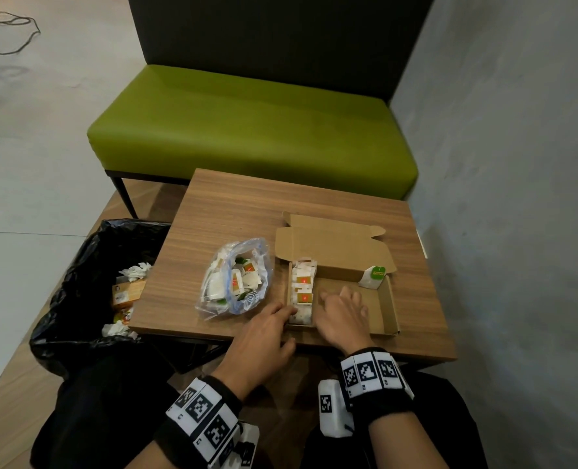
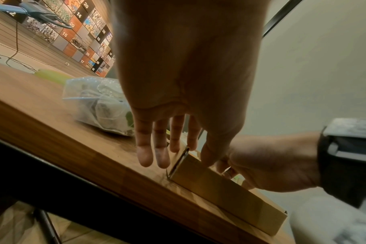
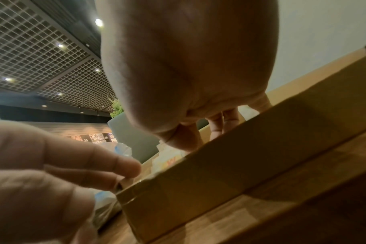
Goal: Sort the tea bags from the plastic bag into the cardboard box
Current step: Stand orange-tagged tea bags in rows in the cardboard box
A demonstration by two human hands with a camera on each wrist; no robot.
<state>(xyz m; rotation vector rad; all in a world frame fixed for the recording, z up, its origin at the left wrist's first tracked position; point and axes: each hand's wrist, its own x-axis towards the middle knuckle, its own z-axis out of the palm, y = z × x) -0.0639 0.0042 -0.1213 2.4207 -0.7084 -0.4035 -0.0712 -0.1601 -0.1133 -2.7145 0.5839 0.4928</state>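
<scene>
An open cardboard box (image 1: 378, 299) lies on the wooden table (image 1: 247, 204), lid flap folded back. A row of tea bags (image 1: 302, 289) with orange-red tags stands along its left wall. One green-tagged tea bag (image 1: 373, 275) leans in the far right corner. The clear plastic bag (image 1: 235, 279) holding several tea bags lies left of the box. My left hand (image 1: 289, 324) rests with straight fingers on the box's near-left corner (image 2: 219, 186). My right hand (image 1: 340, 306) is inside the box, fingers spread beside the row, holding nothing I can see.
A bin with a black liner (image 1: 88, 265) and rubbish stands at the table's left edge. A green bench (image 1: 247, 130) sits behind the table and a grey wall (image 1: 500, 198) runs along the right.
</scene>
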